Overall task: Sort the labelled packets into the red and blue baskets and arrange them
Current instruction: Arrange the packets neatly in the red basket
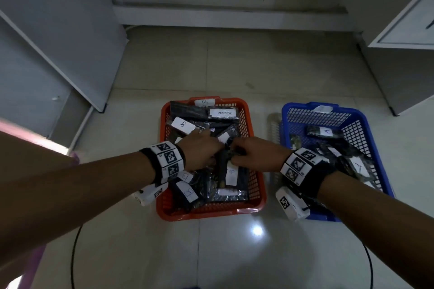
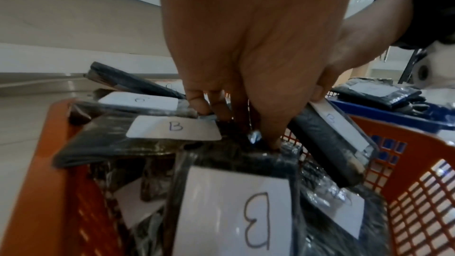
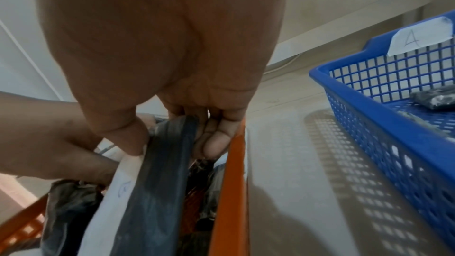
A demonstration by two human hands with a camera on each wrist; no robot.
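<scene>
While both hands are lowered into the red basket (image 1: pixel 251 122), a dark packet (image 3: pixel 157 192) with a white B label is pinched on its edge by the right hand (image 1: pixel 256 155), thumb on one side and fingers on the other. The left hand (image 1: pixel 202 150) is curled down among the B packets (image 2: pixel 172 129); whether one is gripped cannot be told. Beside it stands the blue basket (image 1: pixel 291 112), where A packets (image 1: pixel 326 132) are lying.

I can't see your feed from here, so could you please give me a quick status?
Right hand pinching a B packet on edge in the red basket. Left hand among the packets, grip unclear. Blue basket untouched. Nothing in the way.
</scene>
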